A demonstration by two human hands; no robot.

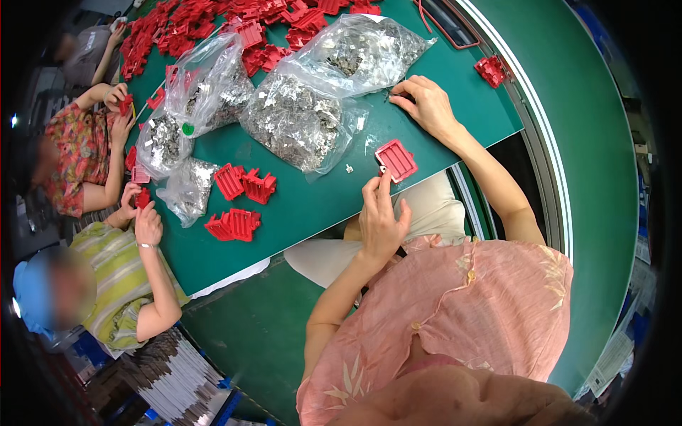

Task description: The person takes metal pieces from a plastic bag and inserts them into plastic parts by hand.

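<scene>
Presently, transparent bags point(295, 117) of small metal parts crowd the bench point(298, 202) beyond the red tray point(398, 160), which lies near the front edge. Left hand point(381, 220), thumb spread, touches its near-left corner. Right hand point(426, 106) is beside a bag; fingertips pinched, contents too small to tell. Red pieces point(241, 224) sit leftward; a red heap point(170, 30) lies behind the bags.

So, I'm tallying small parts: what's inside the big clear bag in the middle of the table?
Many small silvery and brownish pieces show through the clear bag. Those deeper in are covered by the outer ones and can't be seen.
</scene>
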